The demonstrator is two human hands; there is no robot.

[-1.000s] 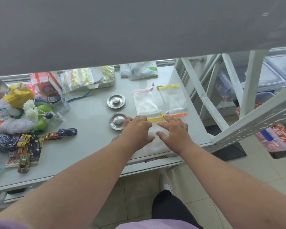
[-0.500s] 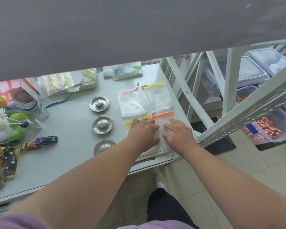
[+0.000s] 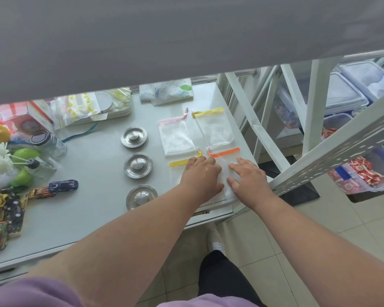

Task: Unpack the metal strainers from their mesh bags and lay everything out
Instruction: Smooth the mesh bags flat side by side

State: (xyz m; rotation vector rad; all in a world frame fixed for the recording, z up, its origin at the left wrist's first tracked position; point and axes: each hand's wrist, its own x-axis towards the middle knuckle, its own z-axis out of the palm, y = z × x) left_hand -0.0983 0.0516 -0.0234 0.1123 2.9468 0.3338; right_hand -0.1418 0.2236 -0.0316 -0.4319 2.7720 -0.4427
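Three round metal strainers lie in a column on the grey table: a far one, a middle one and a near one. To their right lie flat white mesh bags: a pink-trimmed bag, a yellow-trimmed bag, a nearer yellow-trimmed bag and an orange-trimmed bag. My left hand rests palm down on the nearer yellow-trimmed bag. On the orange-trimmed bag my right hand lies flat, fingers spread. Neither hand grips anything.
Toy cars, a glass jar, white flowers and green objects crowd the table's left. A tray with plastic bags and a tissue pack sit at the back. White shelving with plastic bins stands right. A grey panel hangs overhead.
Both hands have slid a little toward me along the two near bags, flattening them. The view has shifted, and the third strainer has come into sight.
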